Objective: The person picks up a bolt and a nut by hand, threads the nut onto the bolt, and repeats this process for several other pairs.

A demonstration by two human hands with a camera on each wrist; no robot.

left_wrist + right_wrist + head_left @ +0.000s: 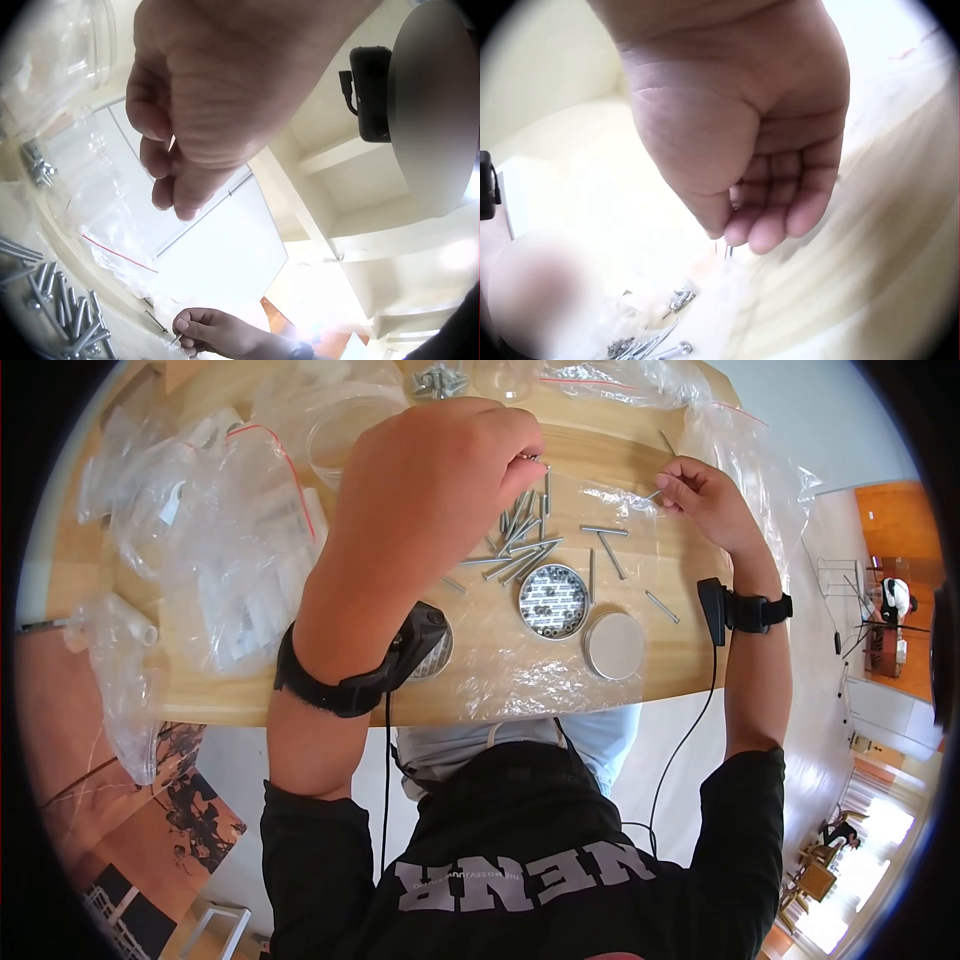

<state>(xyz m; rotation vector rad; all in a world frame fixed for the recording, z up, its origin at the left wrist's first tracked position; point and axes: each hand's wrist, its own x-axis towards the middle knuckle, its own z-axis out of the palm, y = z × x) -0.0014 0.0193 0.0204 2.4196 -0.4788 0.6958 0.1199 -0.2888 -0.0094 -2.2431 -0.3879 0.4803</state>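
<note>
My left hand is raised over the wooden table, its thumb and fingers pinching a small metal piece, mostly hidden by the fingers. On the right, my right hand pinches a thin metal bolt between thumb and fingertips; its other fingers are curled. Long silver bolts lie in a loose pile below my left hand, with several more scattered to the right. Nearer to me stands a round tin of small nuts, beside a round metal lid.
Another round tin is partly hidden by my left wrist. Clear plastic bags cover the table's left side, and more plastic lies at the right. Small metal parts are heaped at the far edge near a clear container.
</note>
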